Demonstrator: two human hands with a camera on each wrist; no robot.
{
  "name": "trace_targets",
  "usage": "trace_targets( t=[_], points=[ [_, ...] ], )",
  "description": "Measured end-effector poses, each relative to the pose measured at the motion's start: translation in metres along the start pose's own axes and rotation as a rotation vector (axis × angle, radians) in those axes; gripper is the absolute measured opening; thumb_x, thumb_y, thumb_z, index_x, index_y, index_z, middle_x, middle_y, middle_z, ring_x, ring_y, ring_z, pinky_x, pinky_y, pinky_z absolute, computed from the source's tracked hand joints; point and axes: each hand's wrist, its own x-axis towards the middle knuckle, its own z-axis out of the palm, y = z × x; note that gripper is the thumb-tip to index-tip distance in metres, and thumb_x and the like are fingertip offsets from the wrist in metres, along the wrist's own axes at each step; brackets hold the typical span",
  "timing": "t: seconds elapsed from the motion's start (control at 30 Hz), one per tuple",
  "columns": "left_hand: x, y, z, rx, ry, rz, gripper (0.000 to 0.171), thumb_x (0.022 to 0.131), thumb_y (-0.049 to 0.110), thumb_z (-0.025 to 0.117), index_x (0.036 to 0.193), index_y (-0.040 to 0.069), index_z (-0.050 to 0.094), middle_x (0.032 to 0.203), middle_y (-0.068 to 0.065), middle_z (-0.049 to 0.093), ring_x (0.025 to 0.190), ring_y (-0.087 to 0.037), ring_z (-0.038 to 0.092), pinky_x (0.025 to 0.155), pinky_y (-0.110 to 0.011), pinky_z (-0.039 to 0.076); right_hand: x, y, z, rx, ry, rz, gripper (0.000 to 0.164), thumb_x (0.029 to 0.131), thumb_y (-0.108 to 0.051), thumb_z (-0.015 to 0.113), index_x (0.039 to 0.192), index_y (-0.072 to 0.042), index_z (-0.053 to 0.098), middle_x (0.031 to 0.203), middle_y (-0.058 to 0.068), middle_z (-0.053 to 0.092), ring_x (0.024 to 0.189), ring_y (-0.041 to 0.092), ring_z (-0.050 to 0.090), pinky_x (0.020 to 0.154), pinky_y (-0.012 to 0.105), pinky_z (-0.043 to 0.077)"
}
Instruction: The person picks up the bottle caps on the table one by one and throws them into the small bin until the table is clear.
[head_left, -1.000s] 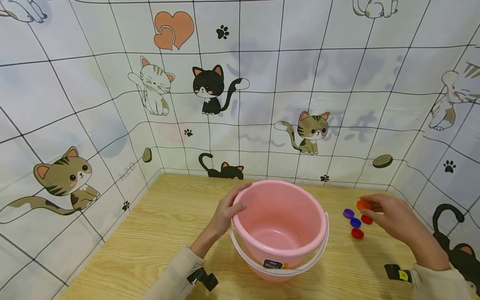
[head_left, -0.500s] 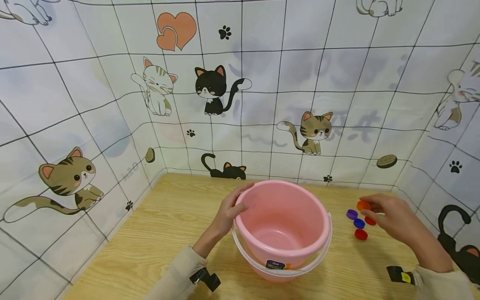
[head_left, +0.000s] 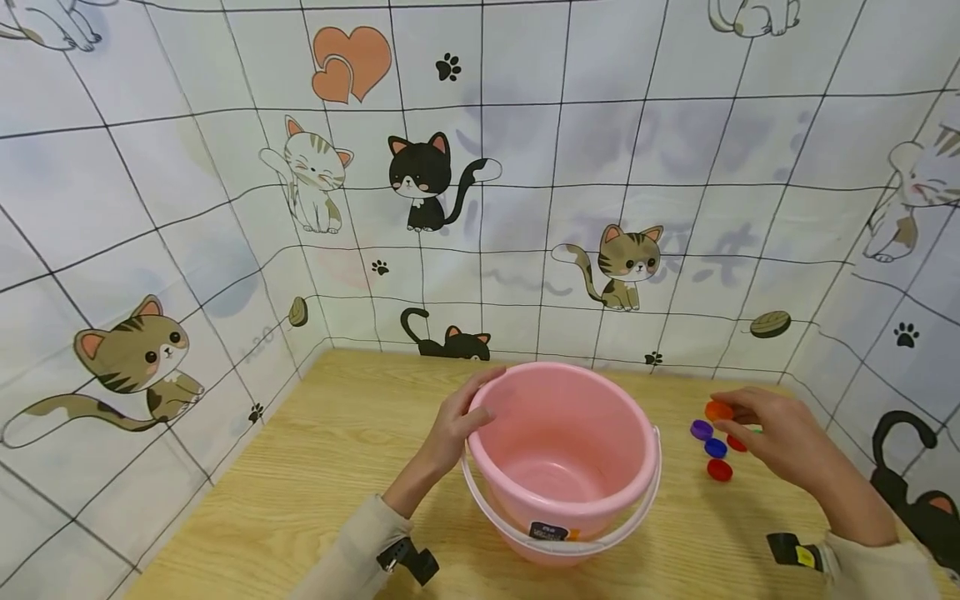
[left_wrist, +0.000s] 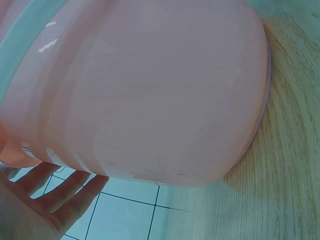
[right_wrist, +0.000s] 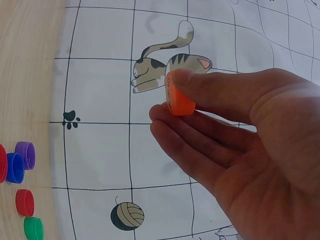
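Observation:
A pink bucket (head_left: 555, 506) with a white handle (head_left: 600, 543) stands on the table, its mouth facing me. My left hand (head_left: 448, 427) grips its left rim, thumb over the inside and fingers along the outer wall. In the left wrist view, those fingers lie against the bucket wall (left_wrist: 165, 95). Off to the right, my right hand (head_left: 791, 437) pinches an orange bottle cap (right_wrist: 182, 100) between thumb and fingers, above the table. Near it lie a purple cap (head_left: 701, 430), a blue cap (head_left: 716, 448), two red caps (head_left: 720, 470) and a green cap (right_wrist: 34, 228), partly hidden in the head view.
The wooden tabletop (head_left: 360, 417) ends against a cloth wall (head_left: 525, 217) printed with cats and grid lines, which also closes off both sides. The caps lie between the bucket and the right side wall.
My right hand, still pinching the orange cap, has shifted slightly left over the other caps. The left hand and bucket hold their places; the head view has swayed a little.

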Motion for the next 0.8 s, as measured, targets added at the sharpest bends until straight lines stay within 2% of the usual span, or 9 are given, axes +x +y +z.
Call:
trace_targets(
  t=[0.27, 0.53, 0.8],
  points=[
    [0.002, -0.001, 0.001, -0.009, -0.010, -0.002, 0.066, 0.092, 0.021, 0.053, 0.156, 0.010, 0.044, 0.149, -0.024, 0.054, 0.114, -0.050, 0.064, 0.082, -0.061, 0.062, 0.003, -0.006, -0.003, 0.017, -0.031, 0.006, 0.041, 0.081, -0.002, 0.083, 0.118, 0.009, 0.071, 0.103, 0.021, 0.076, 0.084, 0.032, 0.076, 0.071, 0.047, 0.063],
    [0.000, 0.000, 0.000, -0.012, -0.002, -0.015, 0.066, 0.091, 0.021, 0.053, 0.156, 0.012, 0.045, 0.149, -0.023, 0.054, 0.115, -0.051, 0.064, 0.083, -0.065, 0.060, 0.013, -0.013, -0.004, -0.011, 0.007, -0.044, 0.036, 0.081, -0.004, 0.083, 0.115, 0.004, 0.074, 0.099, 0.014, 0.078, 0.081, 0.027, 0.076, 0.072, 0.047, 0.063],
    [0.000, 0.002, 0.000, -0.012, -0.002, -0.024, 0.066, 0.091, 0.022, 0.053, 0.156, 0.013, 0.045, 0.147, -0.024, 0.055, 0.112, -0.052, 0.065, 0.082, -0.067, 0.059, 0.023, -0.028, -0.009, 0.021, -0.051, -0.010, 0.039, 0.086, -0.012, 0.081, 0.121, 0.003, 0.071, 0.104, 0.017, 0.076, 0.091, 0.034, 0.076, 0.083, 0.061, 0.059]
  ],
)
